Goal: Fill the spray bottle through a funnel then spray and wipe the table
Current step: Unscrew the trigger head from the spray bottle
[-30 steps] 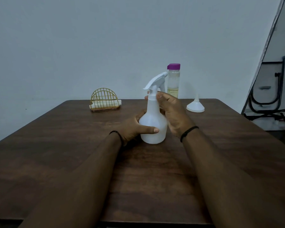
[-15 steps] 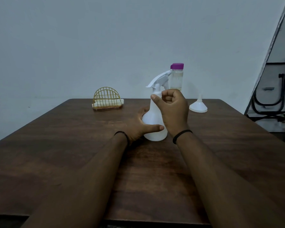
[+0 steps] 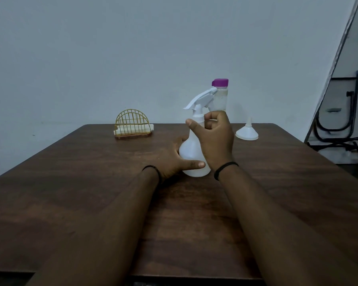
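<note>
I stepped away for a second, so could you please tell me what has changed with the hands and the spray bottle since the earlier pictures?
The right hand turned round the neck of the spray bottle, its thumb coming to the front. The left hand kept holding the base; funnel and table unchanged.

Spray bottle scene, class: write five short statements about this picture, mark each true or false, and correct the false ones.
1. The left hand grips the base of the spray bottle. True.
2. The trigger head is off the bottle. False: it sits on the neck, where the right hand has its fingers.
3. The white funnel stands in the bottle's neck. False: it rests wide end down on the table.
4. The clear bottle behind has a purple cap. True.
5. The gold wire napkin holder lies right of the funnel. False: it stands far left.
</note>
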